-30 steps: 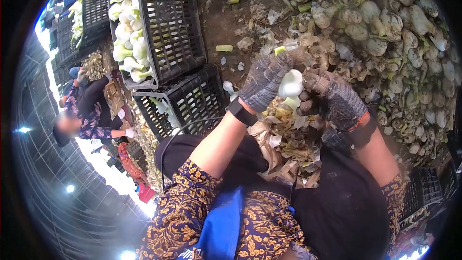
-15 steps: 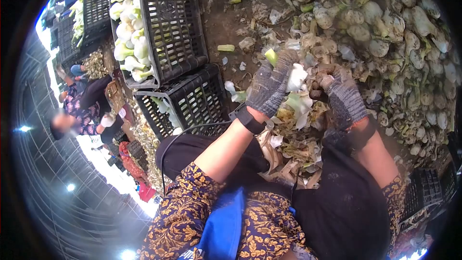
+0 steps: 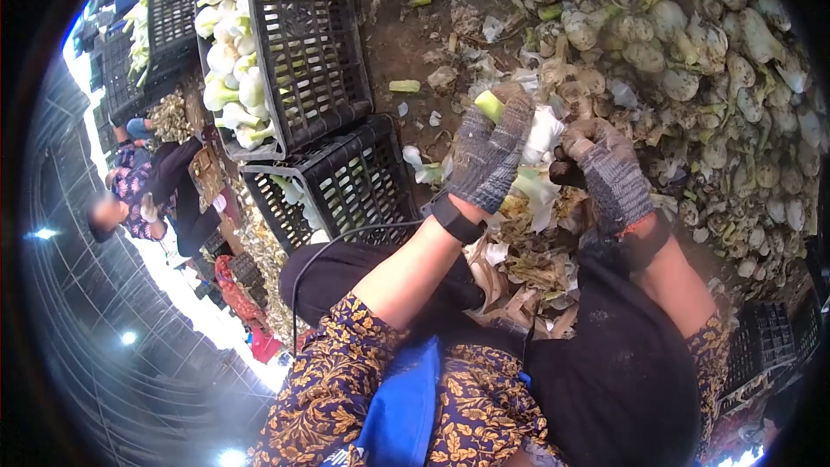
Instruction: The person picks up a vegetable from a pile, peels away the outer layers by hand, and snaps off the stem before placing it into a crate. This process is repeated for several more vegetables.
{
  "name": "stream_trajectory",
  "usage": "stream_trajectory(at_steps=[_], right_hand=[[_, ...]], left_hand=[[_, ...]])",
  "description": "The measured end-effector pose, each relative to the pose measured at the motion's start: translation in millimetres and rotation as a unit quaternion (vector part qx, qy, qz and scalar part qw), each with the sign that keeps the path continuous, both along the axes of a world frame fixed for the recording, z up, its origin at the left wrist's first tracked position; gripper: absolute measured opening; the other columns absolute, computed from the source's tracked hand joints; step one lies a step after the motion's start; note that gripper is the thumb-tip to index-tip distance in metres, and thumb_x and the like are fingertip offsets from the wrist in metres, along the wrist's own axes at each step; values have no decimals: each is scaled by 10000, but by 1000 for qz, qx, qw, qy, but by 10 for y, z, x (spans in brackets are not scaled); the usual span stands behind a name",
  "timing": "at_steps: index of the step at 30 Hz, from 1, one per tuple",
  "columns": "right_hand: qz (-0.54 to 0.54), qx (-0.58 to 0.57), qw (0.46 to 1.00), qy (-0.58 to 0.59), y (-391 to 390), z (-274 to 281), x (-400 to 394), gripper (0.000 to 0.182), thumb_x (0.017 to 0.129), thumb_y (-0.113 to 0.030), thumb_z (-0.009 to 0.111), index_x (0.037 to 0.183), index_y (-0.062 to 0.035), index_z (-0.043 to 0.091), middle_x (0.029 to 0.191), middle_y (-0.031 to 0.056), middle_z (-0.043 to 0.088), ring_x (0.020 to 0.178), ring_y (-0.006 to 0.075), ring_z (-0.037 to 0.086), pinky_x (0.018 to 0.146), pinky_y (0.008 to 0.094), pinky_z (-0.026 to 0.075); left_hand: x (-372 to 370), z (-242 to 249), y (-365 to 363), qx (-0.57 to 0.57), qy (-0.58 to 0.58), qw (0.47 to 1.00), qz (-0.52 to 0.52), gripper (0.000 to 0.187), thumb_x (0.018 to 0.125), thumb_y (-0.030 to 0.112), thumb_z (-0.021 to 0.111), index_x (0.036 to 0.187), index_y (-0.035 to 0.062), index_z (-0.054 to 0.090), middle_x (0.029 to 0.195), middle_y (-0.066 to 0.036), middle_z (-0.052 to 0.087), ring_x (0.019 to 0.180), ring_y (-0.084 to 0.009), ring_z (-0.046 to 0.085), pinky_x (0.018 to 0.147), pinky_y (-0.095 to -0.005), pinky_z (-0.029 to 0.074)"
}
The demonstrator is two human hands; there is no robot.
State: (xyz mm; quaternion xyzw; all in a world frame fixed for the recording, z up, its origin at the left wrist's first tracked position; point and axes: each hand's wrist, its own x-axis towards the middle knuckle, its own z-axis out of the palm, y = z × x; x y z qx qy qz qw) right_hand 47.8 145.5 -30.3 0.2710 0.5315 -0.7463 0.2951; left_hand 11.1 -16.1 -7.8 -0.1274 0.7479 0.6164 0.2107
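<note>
Dirt floor [image 3: 389, 35] littered with skins [image 3: 493, 28]. Left hand [image 3: 491, 151] grips garlic bulb [image 3: 542, 134]; right hand [image 3: 609, 169] curled alongside (its hold unclear). Steady support, light pressure should limit bruising.

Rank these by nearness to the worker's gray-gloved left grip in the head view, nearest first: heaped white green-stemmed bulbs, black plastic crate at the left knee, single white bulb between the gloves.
1. Single white bulb: at the gray-gloved left grip, right side.
2. Black plastic crate: to the left.
3. Heaped white green-stemmed bulbs: farther left, upper part of view.
</note>
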Motion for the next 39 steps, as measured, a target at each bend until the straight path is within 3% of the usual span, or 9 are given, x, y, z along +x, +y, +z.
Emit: stream_trajectory(at_steps=[6, 9, 16, 26, 31, 32, 33, 35, 39], right_hand=[[-13, 71, 997, -5, 93, -262, 95, 400, 843, -258, 538, 1134, 11, 491, 1029, 165, 566, 893, 210, 556, 780, 294, 446], [-176, -351, 914, -98, 64, 79, -37, 413, 845, -254, 557, 1169, -21, 450, 1051, 101, 565, 880, 177, 558, 770, 271, 468], [21, -42, 999, 19, 34, 179, -122, 257, 827, -108, 572, 1063, -29, 508, 911, 51, 586, 819, 128, 558, 731, 265, 475], [-277, -114, 954, 21, 63, 33, -112, 201, 866, -159, 512, 1016, -26, 511, 919, 72, 597, 763, 156, 595, 663, 265, 504], [45, -37, 991, 119, 204, -52, 32, 314, 840, -196, 534, 1117, -52, 496, 920, 62, 599, 803, 208, 592, 721, 294, 498], [168, 57, 959, 221, 177, -289, 226, 341, 824, -201, 532, 1132, -57, 509, 940, 78, 596, 854, 259, 581, 778, 325, 478], [281, 277, 723, 566, 187, -23, 30, 300, 831, -214, 512, 1076, -44, 544, 952, 112, 589, 894, 280, 566, 816, 353, 455], [305, 56, 944, 111, 66, 489, -195, 354, 787, -342, 589, 970, -38, 594, 957, 121, 602, 845, 180, 589, 761, 289, 463], [249, 83, 944, 199, -13, 255, 13, 331, 825, -274, 594, 1026, -13, 565, 897, 38, 582, 778, 101, 548, 726, 238, 455]], left_hand=[[-37, -90, -90, -78, 6, 991, -111, 291, 871, 191, 528, 1100, 13, 505, 981, -91, 593, 880, -164, 577, 778, -290, 470], [-8, -228, -143, 199, -142, 965, 97, 237, 890, 172, 482, 1058, 13, 535, 954, -84, 598, 879, -182, 574, 769, -312, 455], [-50, -28, 36, 112, -71, 990, 39, 334, 871, 319, 525, 1054, 42, 555, 955, -74, 604, 825, -127, 587, 691, -253, 488], [-117, -50, 13, 316, -369, 841, 238, 307, 859, 394, 463, 944, 125, 585, 825, -66, 637, 739, -200, 628, 429, -284, 454], [-219, 82, 43, 337, -389, 803, 301, 349, 865, 406, 417, 887, 103, 589, 774, -64, 636, 638, -207, 608, 421, -267, 452], [-196, -41, -62, 432, -375, 776, 267, 362, 873, 396, 400, 927, 93, 591, 775, -82, 645, 644, -265, 635, 504, -369, 534], [-214, -84, -108, 433, -376, 783, 241, 363, 873, 395, 399, 908, 86, 587, 787, -83, 640, 655, -250, 626, 486, -336, 518], [-269, -56, -167, 401, -370, 804, 235, 357, 873, 390, 408, 899, 82, 586, 803, -88, 637, 684, -239, 626, 484, -318, 517], [-977, 656, -90, 363, -243, 849, 299, 222, 811, 318, 594, 853, 101, 592, 740, -85, 631, 651, -255, 623, 551, -373, 552]])
